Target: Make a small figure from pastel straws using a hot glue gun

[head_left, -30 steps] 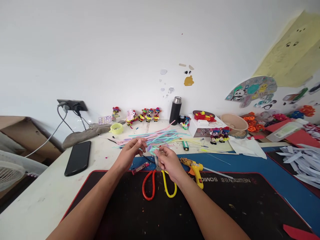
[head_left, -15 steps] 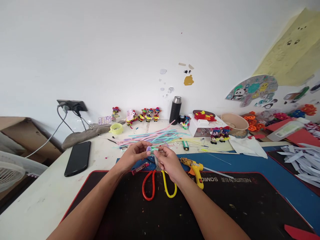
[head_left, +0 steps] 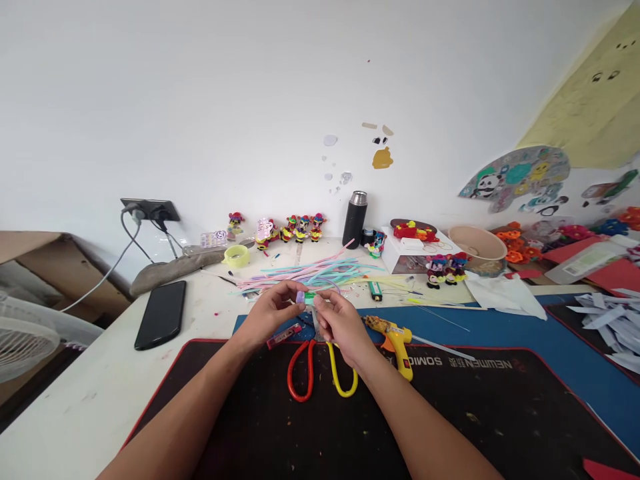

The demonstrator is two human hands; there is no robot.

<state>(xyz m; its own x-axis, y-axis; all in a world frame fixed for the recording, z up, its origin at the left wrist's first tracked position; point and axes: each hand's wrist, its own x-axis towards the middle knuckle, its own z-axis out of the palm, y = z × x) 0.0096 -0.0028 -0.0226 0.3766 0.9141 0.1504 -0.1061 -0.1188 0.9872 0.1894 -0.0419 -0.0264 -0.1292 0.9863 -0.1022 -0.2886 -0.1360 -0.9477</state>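
Head view, pastel piece (head_left: 309,299), left hand (head_left: 271,314) now pinching beside right hand (head_left: 343,325)

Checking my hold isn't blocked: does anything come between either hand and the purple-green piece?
Nothing visible does. Your left hand and right hand both touch the purple-green piece; the pastel strips lie beyond it, the scissors nearer you.

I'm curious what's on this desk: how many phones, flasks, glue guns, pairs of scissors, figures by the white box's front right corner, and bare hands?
Phone: 1
Black flask: 1
Yellow glue gun: 1
Pair of scissors: 1
Figures by that corner of the white box: 2
Bare hands: 2
Total: 8
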